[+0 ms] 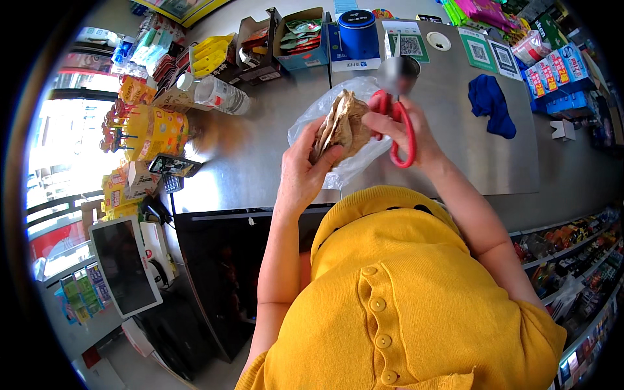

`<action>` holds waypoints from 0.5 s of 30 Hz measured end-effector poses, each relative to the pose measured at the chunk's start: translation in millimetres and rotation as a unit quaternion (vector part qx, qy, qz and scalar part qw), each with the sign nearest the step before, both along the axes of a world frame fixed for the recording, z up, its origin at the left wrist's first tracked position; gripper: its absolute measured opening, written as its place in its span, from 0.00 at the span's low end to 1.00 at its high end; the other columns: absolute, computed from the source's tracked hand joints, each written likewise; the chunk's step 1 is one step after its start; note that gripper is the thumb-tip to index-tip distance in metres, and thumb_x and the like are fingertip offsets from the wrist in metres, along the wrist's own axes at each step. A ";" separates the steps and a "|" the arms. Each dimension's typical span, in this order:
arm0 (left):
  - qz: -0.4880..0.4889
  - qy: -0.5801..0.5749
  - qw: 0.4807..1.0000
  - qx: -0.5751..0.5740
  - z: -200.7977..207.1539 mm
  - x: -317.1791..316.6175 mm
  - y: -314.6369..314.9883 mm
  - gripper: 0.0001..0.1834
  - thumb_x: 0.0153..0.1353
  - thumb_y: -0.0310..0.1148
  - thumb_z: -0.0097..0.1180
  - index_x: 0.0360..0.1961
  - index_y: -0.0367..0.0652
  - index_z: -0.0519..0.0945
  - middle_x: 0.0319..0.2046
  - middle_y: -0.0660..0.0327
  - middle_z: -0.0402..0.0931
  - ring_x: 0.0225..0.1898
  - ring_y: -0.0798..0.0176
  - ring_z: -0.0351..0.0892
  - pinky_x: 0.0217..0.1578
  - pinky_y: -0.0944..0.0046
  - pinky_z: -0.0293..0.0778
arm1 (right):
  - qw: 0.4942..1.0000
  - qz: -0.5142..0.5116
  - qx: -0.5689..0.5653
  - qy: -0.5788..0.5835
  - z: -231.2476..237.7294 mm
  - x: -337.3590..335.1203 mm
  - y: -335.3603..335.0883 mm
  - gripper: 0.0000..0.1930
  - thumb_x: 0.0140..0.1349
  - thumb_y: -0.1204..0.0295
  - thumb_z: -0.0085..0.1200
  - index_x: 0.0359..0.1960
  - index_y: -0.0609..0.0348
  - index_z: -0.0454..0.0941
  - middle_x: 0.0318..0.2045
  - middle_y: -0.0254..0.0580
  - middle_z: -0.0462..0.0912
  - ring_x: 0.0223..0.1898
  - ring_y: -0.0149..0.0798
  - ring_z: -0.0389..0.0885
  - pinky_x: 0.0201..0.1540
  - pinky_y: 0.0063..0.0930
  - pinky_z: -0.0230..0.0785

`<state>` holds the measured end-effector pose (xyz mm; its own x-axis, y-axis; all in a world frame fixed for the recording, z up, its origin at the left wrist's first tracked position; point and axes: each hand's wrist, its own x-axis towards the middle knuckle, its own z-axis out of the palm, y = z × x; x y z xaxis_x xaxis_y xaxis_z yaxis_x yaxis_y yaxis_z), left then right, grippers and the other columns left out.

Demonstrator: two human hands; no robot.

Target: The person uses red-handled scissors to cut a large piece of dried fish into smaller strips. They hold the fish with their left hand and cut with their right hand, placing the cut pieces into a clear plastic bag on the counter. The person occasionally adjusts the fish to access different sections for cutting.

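Note:
My left hand (307, 159) is closed on the side of a crumpled, light-brown papery bundle (343, 130), its thumb across the lower front. A pair of red-handled scissors (408, 146) sits in my right hand (416, 130), its big loop hanging below the fingers. The right thumb and fingertips reach to the bundle's right edge. The blades point away from me and are hard to make out. Beneath the bundle, a thin clear plastic bag (348, 172) lies spread on the metal counter (260, 149). A dark, round, blurred object (400, 73) stands just beyond the scissors.
Along the counter's far side are a blue canister (357, 36), open boxes of packets (302, 39) and printed code cards (478, 49). A clear plastic jar (221, 95) lies to the left, near a lollipop tub (153, 130). Dark blue cloth (491, 105) rests at right.

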<state>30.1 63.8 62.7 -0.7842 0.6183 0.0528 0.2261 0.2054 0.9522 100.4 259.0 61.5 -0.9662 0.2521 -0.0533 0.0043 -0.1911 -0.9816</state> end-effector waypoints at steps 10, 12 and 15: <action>0.014 0.274 0.945 -0.179 28.1 -13.0 -11.4 0.23 0.52 0.27 0.64 0.51 0.43 0.75 0.41 0.56 0.78 0.40 0.56 0.79 0.40 0.63 0.74 | 0.908 0.174 0.380 -0.024 14.6 41.2 62.2 0.32 0.41 0.44 0.68 0.30 0.64 0.76 0.25 0.37 0.71 0.26 0.33 0.69 0.30 0.25 0.63; -0.005 0.268 0.944 -0.195 29.2 -16.3 -12.8 0.22 0.52 0.29 0.64 0.50 0.43 0.75 0.40 0.56 0.78 0.39 0.54 0.78 0.40 0.61 0.74 | 0.905 0.208 0.369 -0.046 22.0 42.6 69.2 0.29 0.42 0.48 0.69 0.29 0.65 0.76 0.25 0.42 0.76 0.28 0.39 0.75 0.32 0.31 0.68; -0.034 0.286 0.933 -0.217 29.3 -20.3 -15.7 0.22 0.51 0.32 0.64 0.49 0.45 0.75 0.39 0.57 0.78 0.39 0.53 0.77 0.40 0.60 0.73 | 0.896 0.231 0.370 -0.077 24.3 40.9 77.6 0.32 0.40 0.45 0.69 0.28 0.65 0.76 0.26 0.42 0.75 0.29 0.41 0.75 0.33 0.31 0.68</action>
<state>9.8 48.1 91.9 -0.6632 0.7255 0.1839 0.6978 0.5106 0.5023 141.3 336.6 85.8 -0.9720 -0.1525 -0.1790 0.0615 0.5699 -0.8194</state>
